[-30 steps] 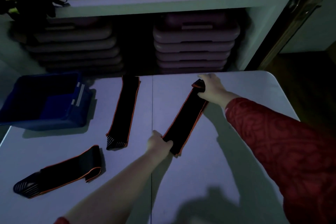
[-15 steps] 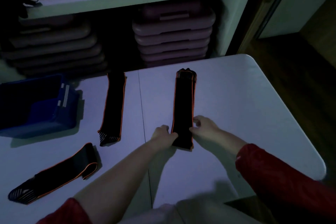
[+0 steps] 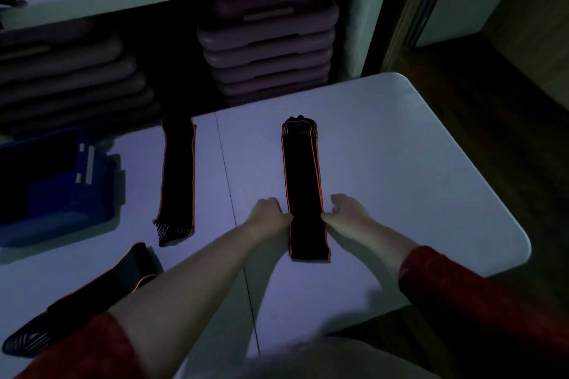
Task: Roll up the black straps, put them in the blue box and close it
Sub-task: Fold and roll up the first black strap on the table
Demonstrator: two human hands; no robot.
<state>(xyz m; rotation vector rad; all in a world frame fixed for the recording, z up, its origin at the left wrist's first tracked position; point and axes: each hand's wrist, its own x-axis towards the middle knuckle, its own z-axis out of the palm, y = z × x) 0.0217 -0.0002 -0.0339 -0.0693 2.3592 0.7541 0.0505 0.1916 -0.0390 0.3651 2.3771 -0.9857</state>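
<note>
Pinching the strap point(image 3: 303, 188) flat between left hand point(image 3: 267, 216) and right hand point(image 3: 347, 212), fingers closed on its edges, ready for rolling.

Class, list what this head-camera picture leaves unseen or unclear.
- Blue box: left part cut off by the frame edge; inside too dark.
- Near-left strap: partly behind the left forearm.
- Middle strap: far end lost in shadow.
- Box lid: not made out.

You are looking at three black, orange-edged straps lying flat and unrolled: one point(image 3: 304, 191) straight ahead, one point(image 3: 178, 178) beside it, one point(image 3: 92, 295) angled nearest you, with the blue box point(image 3: 92, 203) sitting open at the left
</note>
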